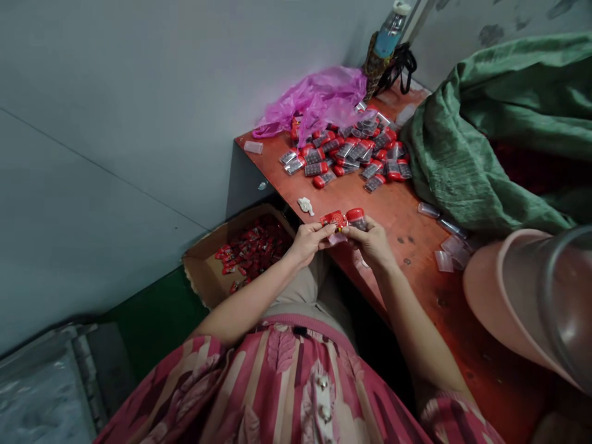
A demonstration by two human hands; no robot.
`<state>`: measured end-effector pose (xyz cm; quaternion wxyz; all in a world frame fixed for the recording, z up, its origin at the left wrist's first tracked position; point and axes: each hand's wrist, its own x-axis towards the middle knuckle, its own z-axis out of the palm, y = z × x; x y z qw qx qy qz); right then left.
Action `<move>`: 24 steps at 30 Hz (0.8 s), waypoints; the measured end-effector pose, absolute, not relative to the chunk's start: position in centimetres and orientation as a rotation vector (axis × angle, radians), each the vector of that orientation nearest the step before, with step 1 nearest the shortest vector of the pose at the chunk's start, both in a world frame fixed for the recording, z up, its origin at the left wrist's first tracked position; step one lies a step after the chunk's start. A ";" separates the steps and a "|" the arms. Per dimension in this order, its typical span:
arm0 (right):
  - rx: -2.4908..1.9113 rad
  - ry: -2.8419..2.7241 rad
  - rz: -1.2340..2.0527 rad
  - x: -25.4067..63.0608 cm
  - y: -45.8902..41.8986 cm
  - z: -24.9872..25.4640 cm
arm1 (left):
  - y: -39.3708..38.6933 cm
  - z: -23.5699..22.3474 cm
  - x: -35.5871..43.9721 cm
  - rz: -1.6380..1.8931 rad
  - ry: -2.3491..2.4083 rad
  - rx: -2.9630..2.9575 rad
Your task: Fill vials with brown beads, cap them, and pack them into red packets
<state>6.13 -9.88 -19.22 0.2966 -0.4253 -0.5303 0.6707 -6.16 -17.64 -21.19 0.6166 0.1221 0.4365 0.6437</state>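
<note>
The left hand's (pixel 308 242) fingers pinch a flat, glossy red printed packet (pixel 333 219); the right hand's (pixel 367 242) fingers pinch a clear plastic tube (pixel 359 225), its red cap pointing away, above a scuffed red-brown worktop (pixel 407 228).

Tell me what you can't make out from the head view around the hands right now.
From the head view:
red packet in the left hand: print too small to read.
red-capped vial: lower part hidden by the right hand.
red pieces in the box: too small to identify.
pink container: cut off by the right edge.
green cloth: hides whatever lies beneath.
</note>
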 end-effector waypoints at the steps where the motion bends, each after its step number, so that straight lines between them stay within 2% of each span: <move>1: -1.137 -1.437 1.760 6.3 -10.0 -19.2 | -17.6 -21.2 -6.1 1.504 1.004 0.259; 10: -1.051 -1.412 1.606 9.4 -14.3 -20.2 | -17.4 -21.6 -6.2 1.614 1.019 -0.027; 18: -1.258 -1.732 1.219 8.8 -17.8 -21.8 | -17.1 -21.5 -5.2 1.586 0.812 -0.220; 24: -1.285 -1.685 1.197 8.7 -17.5 -22.2 | -17.0 -21.4 -4.9 1.590 0.823 -0.141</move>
